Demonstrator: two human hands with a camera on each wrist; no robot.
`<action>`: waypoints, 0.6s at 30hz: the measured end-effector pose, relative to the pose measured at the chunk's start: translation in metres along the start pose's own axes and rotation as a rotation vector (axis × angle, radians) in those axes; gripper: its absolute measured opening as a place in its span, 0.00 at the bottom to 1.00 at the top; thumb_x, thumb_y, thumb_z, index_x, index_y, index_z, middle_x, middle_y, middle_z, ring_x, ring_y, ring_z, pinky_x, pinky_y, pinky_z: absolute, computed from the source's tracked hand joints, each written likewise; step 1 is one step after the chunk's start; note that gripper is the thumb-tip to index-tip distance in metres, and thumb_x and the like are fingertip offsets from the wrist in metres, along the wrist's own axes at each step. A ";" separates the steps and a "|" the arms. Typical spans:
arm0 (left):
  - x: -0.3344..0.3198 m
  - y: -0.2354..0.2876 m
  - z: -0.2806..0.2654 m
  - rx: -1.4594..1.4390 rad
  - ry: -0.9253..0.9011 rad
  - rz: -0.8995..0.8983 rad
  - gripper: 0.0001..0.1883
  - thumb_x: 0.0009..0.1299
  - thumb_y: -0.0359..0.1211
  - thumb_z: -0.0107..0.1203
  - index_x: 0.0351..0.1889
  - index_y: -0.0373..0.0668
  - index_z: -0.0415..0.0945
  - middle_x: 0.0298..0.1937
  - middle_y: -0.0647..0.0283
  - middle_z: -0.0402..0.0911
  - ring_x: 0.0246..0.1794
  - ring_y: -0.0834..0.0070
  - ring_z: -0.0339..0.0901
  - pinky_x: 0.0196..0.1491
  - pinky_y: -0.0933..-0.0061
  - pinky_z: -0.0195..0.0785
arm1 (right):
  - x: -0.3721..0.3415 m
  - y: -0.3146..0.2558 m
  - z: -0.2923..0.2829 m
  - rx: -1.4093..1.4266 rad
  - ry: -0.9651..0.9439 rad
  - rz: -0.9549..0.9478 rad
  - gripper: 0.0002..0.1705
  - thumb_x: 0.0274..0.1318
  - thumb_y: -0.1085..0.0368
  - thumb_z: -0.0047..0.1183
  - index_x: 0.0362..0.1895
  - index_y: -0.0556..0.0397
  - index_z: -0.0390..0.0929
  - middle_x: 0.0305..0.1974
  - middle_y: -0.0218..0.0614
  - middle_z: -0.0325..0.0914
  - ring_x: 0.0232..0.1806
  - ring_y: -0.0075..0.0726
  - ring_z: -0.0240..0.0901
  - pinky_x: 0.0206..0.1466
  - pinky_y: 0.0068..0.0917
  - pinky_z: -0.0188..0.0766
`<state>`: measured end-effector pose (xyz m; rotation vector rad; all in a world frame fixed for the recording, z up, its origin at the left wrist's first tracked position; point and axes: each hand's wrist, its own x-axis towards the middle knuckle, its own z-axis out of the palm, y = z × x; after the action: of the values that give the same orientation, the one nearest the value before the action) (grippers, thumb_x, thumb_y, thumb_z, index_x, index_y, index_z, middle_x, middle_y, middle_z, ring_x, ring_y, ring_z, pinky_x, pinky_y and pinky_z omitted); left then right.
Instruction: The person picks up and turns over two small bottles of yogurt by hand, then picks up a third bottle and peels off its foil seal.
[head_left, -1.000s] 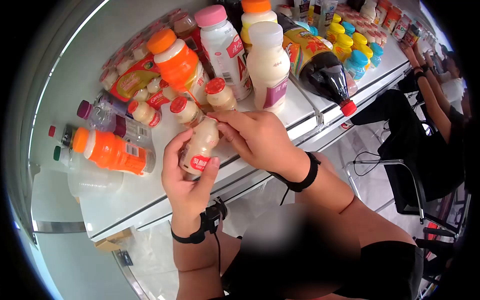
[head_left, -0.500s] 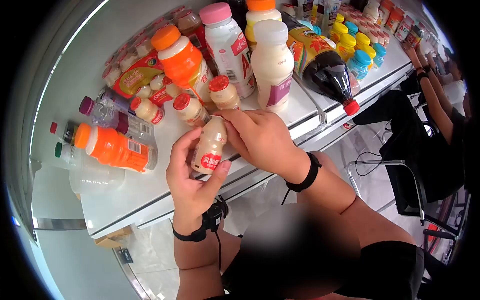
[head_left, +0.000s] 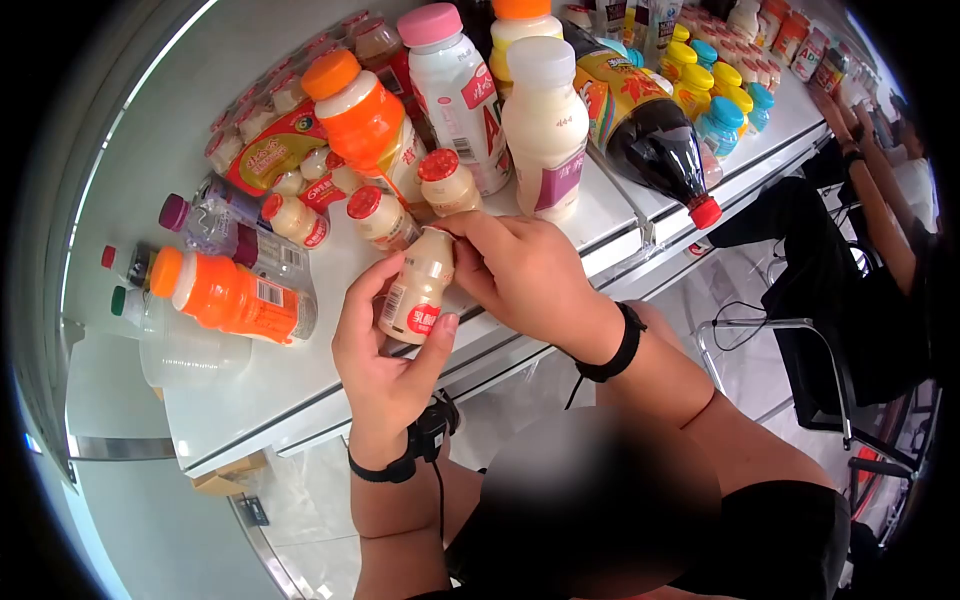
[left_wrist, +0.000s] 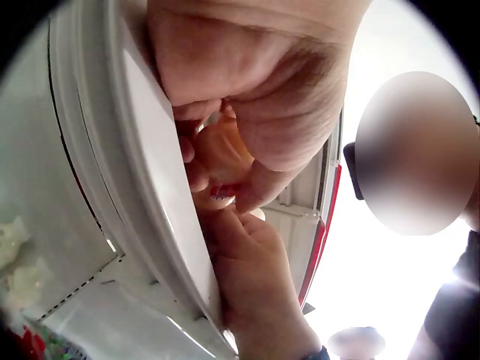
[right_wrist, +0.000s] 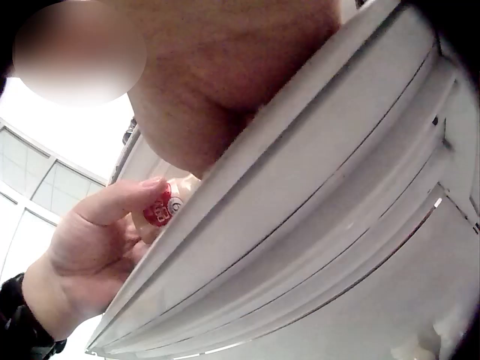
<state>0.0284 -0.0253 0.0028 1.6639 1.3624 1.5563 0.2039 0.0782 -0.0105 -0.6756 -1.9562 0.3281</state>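
My left hand (head_left: pixel 385 350) holds a small cream-coloured yogurt drink bottle (head_left: pixel 420 285) with a red label, its fingers behind and thumb in front. The bottle stands tilted over the counter's front edge. At its top, the thumb and forefinger of my right hand (head_left: pixel 525 275) pinch the rim, and the lid is mostly hidden by them. The left wrist view shows the bottle (left_wrist: pixel 225 154) between both hands. In the right wrist view its red label (right_wrist: pixel 159 212) shows beside the left thumb. Two similar red-topped bottles, one left (head_left: pixel 380 218) and one right (head_left: pixel 448 182), stand just behind.
Behind stand an orange-capped juice bottle (head_left: pixel 360 120), a pink-capped bottle (head_left: pixel 455 100) and a white-capped milk bottle (head_left: pixel 545 130). A cola bottle (head_left: pixel 655 150) lies at right, its red cap near the edge. Another orange bottle (head_left: pixel 235 300) lies at left beside clear plastic bowls (head_left: pixel 195 355).
Both hands and the bottle have shifted slightly right in the head view since a second ago. The bottle has turned a little in the left hand, and the right hand still pinches its top.
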 end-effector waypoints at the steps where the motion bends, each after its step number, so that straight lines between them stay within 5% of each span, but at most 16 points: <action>1: 0.000 0.000 0.001 -0.003 0.004 -0.005 0.36 0.70 0.25 0.76 0.75 0.30 0.72 0.65 0.52 0.83 0.61 0.70 0.83 0.63 0.68 0.80 | 0.000 0.000 0.000 -0.002 0.004 -0.006 0.17 0.63 0.72 0.66 0.56 0.53 0.85 0.30 0.43 0.84 0.31 0.55 0.85 0.35 0.45 0.80; 8: -0.002 0.002 -0.002 -0.023 -0.012 -0.067 0.35 0.75 0.24 0.70 0.78 0.32 0.69 0.72 0.53 0.78 0.70 0.67 0.78 0.73 0.64 0.72 | 0.002 -0.003 -0.003 0.025 -0.002 0.004 0.20 0.59 0.72 0.68 0.57 0.53 0.85 0.32 0.42 0.86 0.31 0.50 0.86 0.35 0.40 0.81; 18: 0.000 -0.004 -0.005 -0.079 0.037 -0.094 0.32 0.79 0.32 0.67 0.79 0.33 0.70 0.64 0.57 0.83 0.42 0.80 0.80 0.44 0.78 0.78 | 0.004 -0.003 -0.016 0.366 -0.104 0.150 0.17 0.70 0.68 0.66 0.60 0.59 0.85 0.38 0.42 0.88 0.36 0.37 0.89 0.43 0.30 0.84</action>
<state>0.0227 -0.0252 0.0003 1.5090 1.3597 1.5738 0.2157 0.0773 0.0007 -0.5739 -1.8769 0.8057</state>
